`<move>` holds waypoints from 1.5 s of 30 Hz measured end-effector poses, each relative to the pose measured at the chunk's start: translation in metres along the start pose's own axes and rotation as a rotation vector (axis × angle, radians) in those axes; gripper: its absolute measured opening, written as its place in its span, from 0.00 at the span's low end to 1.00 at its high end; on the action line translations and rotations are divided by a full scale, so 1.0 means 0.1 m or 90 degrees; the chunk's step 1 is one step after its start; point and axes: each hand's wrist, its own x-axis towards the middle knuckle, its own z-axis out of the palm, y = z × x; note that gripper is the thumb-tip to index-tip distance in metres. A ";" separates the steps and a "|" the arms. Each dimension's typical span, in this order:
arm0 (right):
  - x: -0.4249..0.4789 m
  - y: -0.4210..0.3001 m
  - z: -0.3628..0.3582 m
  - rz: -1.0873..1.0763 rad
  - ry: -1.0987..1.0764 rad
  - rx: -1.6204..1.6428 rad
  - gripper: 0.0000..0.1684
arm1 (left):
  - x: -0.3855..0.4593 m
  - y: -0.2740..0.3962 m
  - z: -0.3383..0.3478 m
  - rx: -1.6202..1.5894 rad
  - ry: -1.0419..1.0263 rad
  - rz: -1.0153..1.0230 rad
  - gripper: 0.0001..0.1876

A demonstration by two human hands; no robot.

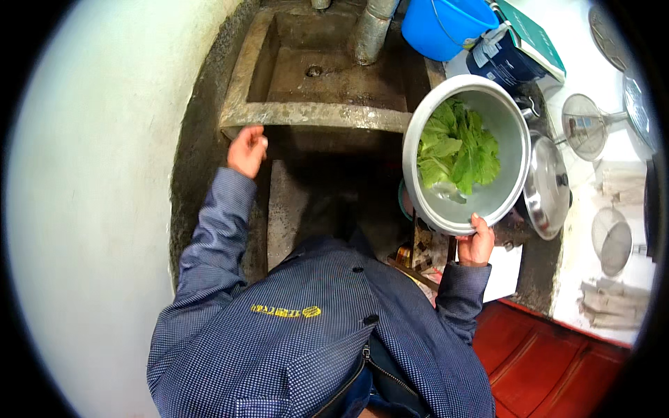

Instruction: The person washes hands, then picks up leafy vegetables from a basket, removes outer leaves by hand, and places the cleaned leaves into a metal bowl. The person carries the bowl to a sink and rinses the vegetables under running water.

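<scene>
My right hand [476, 243] grips the near rim of a wide grey metal basin [507, 141], thumb over the edge and fingers underneath. The basin is tilted so its inside faces me. Green leafy vegetables [460, 149] lie in it, with a little water near the low side. My left hand [248, 150] is empty, its fingers loosely bent, close to the front left corner of a concrete sink [324, 114]. Whether its fingertips touch the sink's edge I cannot tell.
A grey pipe [370, 36] stands in the sink near the drain hole [313, 71]. Beyond are a blue bucket [434, 31] and a dark blue tub [502, 60]. A metal lid [549, 188] leans at right, below wall-hung strainers [585, 127]. A pale wall [99, 198] rises on the left.
</scene>
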 end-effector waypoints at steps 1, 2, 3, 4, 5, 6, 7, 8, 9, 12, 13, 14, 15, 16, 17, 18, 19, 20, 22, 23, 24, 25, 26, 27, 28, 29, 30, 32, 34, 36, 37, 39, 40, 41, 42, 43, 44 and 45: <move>0.23 -0.01 0.07 0.003 -0.032 -0.001 0.10 | 0.27 0.22 0.06 -0.014 0.017 0.026 0.17; 0.45 0.01 0.16 0.009 -0.064 0.001 0.10 | 0.52 0.43 0.09 -0.025 0.034 0.052 0.17; 0.61 0.02 0.37 0.007 -0.060 -0.034 0.13 | 0.73 0.63 0.03 0.002 0.039 0.068 0.17; 0.78 -0.01 0.56 0.010 -0.039 -0.053 0.16 | 0.98 0.85 0.01 0.023 0.039 0.091 0.17; 0.92 -0.05 0.72 0.018 -0.056 -0.070 0.17 | 1.14 1.09 -0.01 0.010 0.054 0.078 0.17; 1.11 -0.06 0.88 0.022 -0.072 -0.087 0.17 | 1.33 1.30 0.00 -0.006 0.068 0.069 0.18; 1.27 -0.07 1.04 0.039 -0.127 -0.056 0.16 | 1.56 1.45 0.03 -0.018 0.064 0.097 0.17; 1.53 -0.04 1.12 0.088 -0.152 -0.053 0.13 | 1.77 1.63 0.05 -0.025 0.064 0.129 0.17; 1.71 -0.04 1.31 0.108 -0.160 -0.061 0.13 | 1.97 1.78 0.04 -0.039 0.061 0.144 0.16; 2.10 0.02 1.89 0.167 -0.179 -0.082 0.13 | 2.50 2.20 0.15 -0.028 0.067 0.197 0.14; 2.21 0.06 2.08 0.176 -0.180 -0.118 0.14 | 2.72 2.28 0.20 -0.035 0.054 0.210 0.14; 2.33 0.10 2.27 0.185 -0.178 -0.152 0.14 | 2.96 2.36 0.24 -0.043 0.039 0.224 0.13; 2.39 0.17 2.48 0.198 -0.203 -0.111 0.14 | 3.20 2.43 0.29 -0.049 0.020 0.240 0.13; 2.48 0.26 2.70 0.197 -0.203 -0.114 0.15 | 3.43 2.40 0.32 -0.055 0.003 0.231 0.14; 2.51 0.36 2.86 0.215 -0.203 -0.135 0.15 | 3.67 2.36 0.36 -0.061 -0.016 0.223 0.14; 2.59 0.42 3.02 0.228 -0.205 -0.162 0.16 | 3.91 2.32 0.42 -0.073 -0.029 0.217 0.14; 2.59 0.47 3.15 0.225 -0.180 -0.172 0.16 | 4.05 2.30 0.53 -0.104 -0.036 0.198 0.14; 2.61 0.53 3.29 0.222 -0.156 -0.180 0.16 | 4.27 2.22 0.59 -0.138 -0.058 0.200 0.15; 2.62 0.61 3.56 0.237 -0.151 -0.173 0.14 | 4.68 2.11 0.65 -0.191 -0.096 0.198 0.16; 2.65 0.63 3.67 0.252 -0.150 -0.177 0.14 | 4.86 2.11 0.70 -0.300 -0.178 0.157 0.11; 2.72 0.69 3.74 0.266 -0.147 -0.187 0.14 | 5.00 2.02 0.77 -0.383 -0.257 0.153 0.11; 2.76 0.74 3.80 0.259 -0.138 -0.172 0.14 | 5.03 2.03 0.88 -0.376 -0.263 0.159 0.12; 2.81 0.76 3.84 0.265 -0.131 -0.200 0.14 | 5.05 2.06 0.97 -0.370 -0.268 0.166 0.12; 2.84 0.81 3.86 0.268 -0.119 -0.193 0.14 | 4.96 2.12 1.04 -0.293 -0.260 0.149 0.12; 2.85 0.84 3.96 0.269 -0.124 -0.184 0.14 | 5.00 2.15 1.06 -0.259 -0.286 0.178 0.13; 2.88 0.87 4.06 0.272 -0.121 -0.192 0.14 | 5.03 2.16 1.09 -0.226 -0.311 0.206 0.14; 2.88 0.89 4.15 0.277 -0.118 -0.198 0.14 | 5.07 2.14 1.10 -0.189 -0.338 0.234 0.15; 2.84 0.93 4.29 0.263 -0.128 -0.185 0.15 | 5.12 2.07 1.06 -0.158 -0.383 0.306 0.17; 2.89 0.99 4.36 0.256 -0.131 -0.167 0.15 | 5.16 2.02 1.06 -0.146 -0.402 0.362 0.17; 2.93 1.06 4.37 0.252 -0.127 -0.170 0.15 | 5.09 1.95 0.99 -0.099 -0.424 0.341 0.18; 2.92 1.05 4.40 0.250 -0.120 -0.176 0.14 | 4.99 1.93 0.93 -0.036 -0.415 0.344 0.17; 2.97 1.10 4.39 0.233 -0.119 -0.192 0.14 | 4.83 1.86 0.81 0.084 -0.423 0.317 0.19; 3.01 1.11 4.43 0.225 -0.128 -0.203 0.14 | 4.86 1.71 0.80 0.059 -0.446 0.299 0.19; 3.03 1.13 4.47 0.217 -0.137 -0.213 0.15 | 4.85 1.57 0.77 0.194 -0.438 0.304 0.18; 3.05 1.15 4.55 0.210 -0.148 -0.224 0.15 | 4.84 1.45 0.74 0.331 -0.424 0.304 0.18; 3.06 1.16 4.63 0.187 -0.160 -0.259 0.13 | 4.82 1.34 0.80 0.488 -0.462 0.270 0.20; 3.07 1.16 4.69 0.175 -0.167 -0.257 0.13 | 4.77 1.24 0.88 0.645 -0.495 0.231 0.22; 3.07 1.17 4.77 0.163 -0.184 -0.260 0.12 | 4.68 1.15 0.93 0.725 -0.517 0.220 0.25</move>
